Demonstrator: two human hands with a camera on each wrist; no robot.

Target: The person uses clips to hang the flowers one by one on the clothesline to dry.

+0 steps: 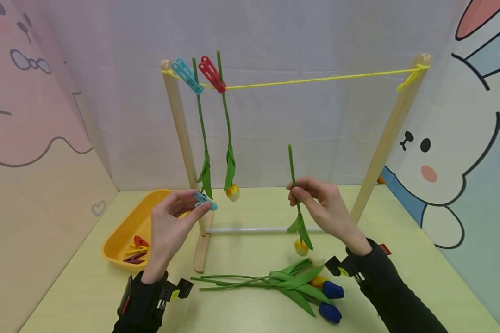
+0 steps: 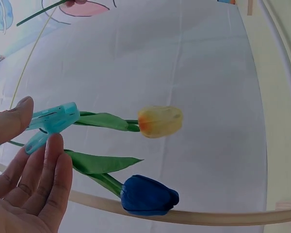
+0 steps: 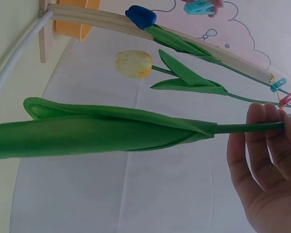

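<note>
My left hand pinches a light blue clothespin between thumb and fingers, left of the frame's middle. In my right hand the green stem of a yellow-and-white artificial tulip is pinched; its bloom points down, below the yellow line. Two more tulips hang bloom-down from the line's left end. A blue clothespin holds the blue tulip, whose bloom is hidden behind my left hand in the head view. A red clothespin holds the yellow one.
The line runs between two wooden posts, joined low by a white rod. Several tulips lie on the table in front. At the left, a yellow basket contains several red and yellow clothespins.
</note>
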